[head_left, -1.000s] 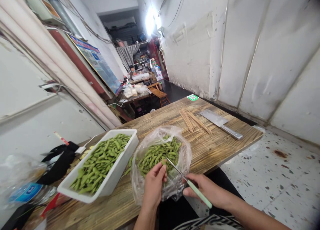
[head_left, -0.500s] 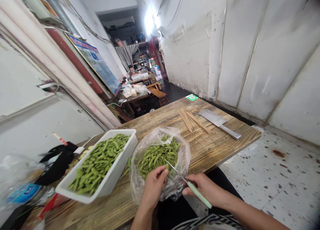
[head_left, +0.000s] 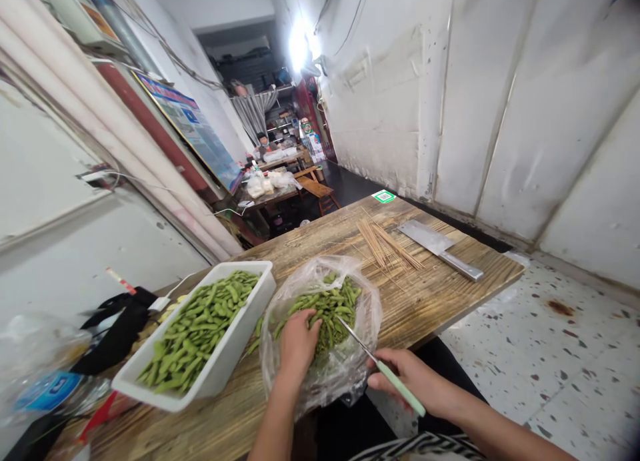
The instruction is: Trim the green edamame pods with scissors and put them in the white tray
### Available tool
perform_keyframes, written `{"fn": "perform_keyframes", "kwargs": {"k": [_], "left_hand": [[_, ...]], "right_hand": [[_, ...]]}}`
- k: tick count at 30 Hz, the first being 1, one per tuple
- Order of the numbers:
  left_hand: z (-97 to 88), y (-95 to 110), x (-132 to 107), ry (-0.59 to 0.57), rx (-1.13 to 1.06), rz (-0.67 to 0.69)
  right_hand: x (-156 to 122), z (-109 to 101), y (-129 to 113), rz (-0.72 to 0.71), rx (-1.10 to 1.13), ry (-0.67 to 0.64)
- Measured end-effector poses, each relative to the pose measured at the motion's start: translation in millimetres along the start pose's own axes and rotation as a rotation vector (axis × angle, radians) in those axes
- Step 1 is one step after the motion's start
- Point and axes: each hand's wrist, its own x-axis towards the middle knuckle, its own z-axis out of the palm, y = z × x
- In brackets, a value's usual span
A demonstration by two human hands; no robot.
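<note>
In my right hand (head_left: 413, 379) is a pair of scissors (head_left: 399, 386) with a light green handle, seen nearly edge-on. Their narrow metal blades point up and left over the bag. My left hand (head_left: 299, 344) reaches into a clear plastic bag (head_left: 371, 301), thumb and fingers apart, touching the green soybean pods (head_left: 345, 294) inside; some fingertips are hidden among the pods. Left of the bag stands a white rectangular tub (head_left: 220, 374) filled with more green pods (head_left: 200, 327).
The wooden table (head_left: 425, 307) also bears thin bamboo skewers (head_left: 385, 241), a cleaver (head_left: 440, 247) and a green-white code card (head_left: 384, 196). At left lie a plastic bottle (head_left: 55, 391) and black cloth-like items. A person (head_left: 263, 141) sits far behind, beyond a cluttered table.
My left hand has moved up and left, from beside the scissor tips with a pod in its pinch to the pods in the bag, fingers now apart. The right hand has barely moved.
</note>
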Motion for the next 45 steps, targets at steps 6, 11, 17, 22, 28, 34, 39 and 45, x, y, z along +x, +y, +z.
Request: {"fn": "perform_keyframes", "kwargs": {"k": [6, 11, 17, 22, 28, 34, 39, 45], "left_hand": [[-6.3, 14, -2, -0.058, -0.107, 0.052], [-17.7, 35, -21, -0.271, -0.322, -0.056], [-23.4, 36, -29, -0.407, -0.333, -0.012], [-25.8, 32, -27, -0.423, -0.329, -0.016], [-20.6, 25, -32, -0.300, -0.446, -0.169], [-23.4, 25, -36, -0.319, -0.529, -0.149], [-26.9, 31, -37, -0.378, -0.502, -0.122], [-23.8, 24, -35, -0.436, -0.489, -0.116]], "right_hand": [[-3, -4, -4, -0.077, -0.113, 0.030], [-4, -5, -12, -0.218, -0.192, 0.049], [-6, -7, -18, -0.224, -0.246, 0.053], [-6, -8, -15, -0.170, -0.303, 0.093], [-2, -5, -10, -0.202, -0.269, 0.098], [-6, -7, -15, -0.196, -0.299, 0.052], [-5, -7, -12, -0.183, -0.334, 0.038], [-6, -8, -11, -0.170, -0.323, 0.030]]}}
